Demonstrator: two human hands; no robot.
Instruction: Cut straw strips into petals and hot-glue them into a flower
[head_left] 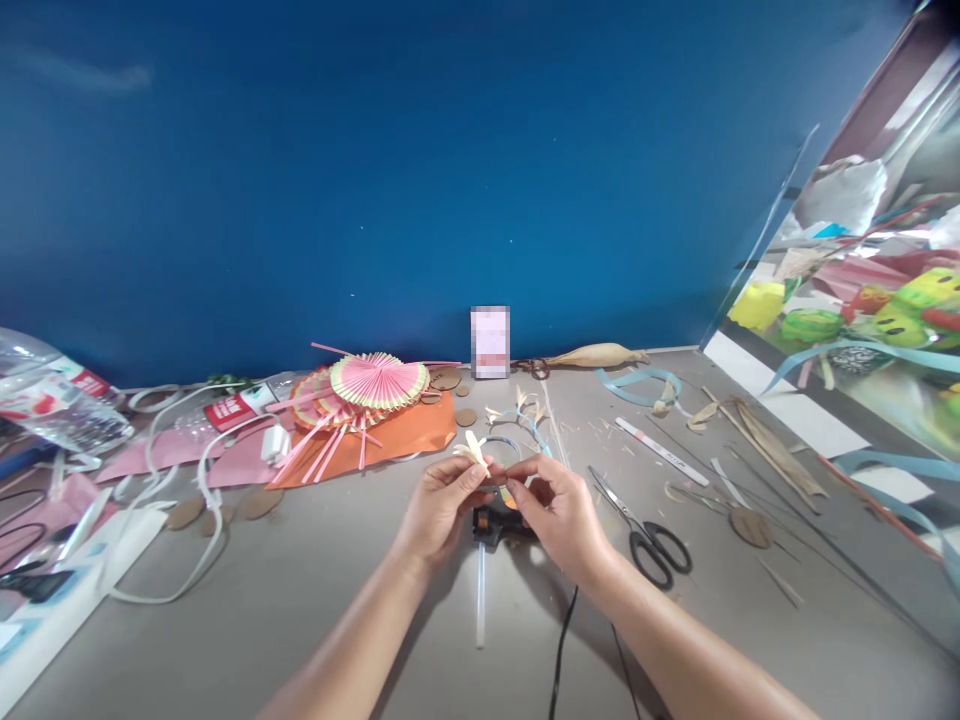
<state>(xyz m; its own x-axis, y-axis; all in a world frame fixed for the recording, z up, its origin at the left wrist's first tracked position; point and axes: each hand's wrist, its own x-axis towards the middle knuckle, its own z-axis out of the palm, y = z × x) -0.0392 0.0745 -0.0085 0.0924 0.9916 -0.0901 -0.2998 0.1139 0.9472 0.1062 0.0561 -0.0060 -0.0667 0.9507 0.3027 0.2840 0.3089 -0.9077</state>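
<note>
My left hand (448,497) pinches a small cream flower (472,450) with narrow pointed petals, held up over the table. Close beside it, the thumb and fingertips of my right hand (551,505) are pressed together near the flower's base; what they grip is too small to make out. Beneath both hands lies a black glue gun (489,525), partly covered, with a clear glue stick (481,600) poking out of its back towards me. Just beyond the hands rests a light-blue band (534,428) with more cream flowers (529,405) on it, partly hidden by my fingers.
Black-handled scissors (643,535) lie open to the right, near a white marker (661,452) and dried husks (776,450). Paper fans (380,382) sit on orange paper (420,435) at the left. Plastic bottles (64,400), a white cable (214,520) and a power strip (82,610) crowd the far left.
</note>
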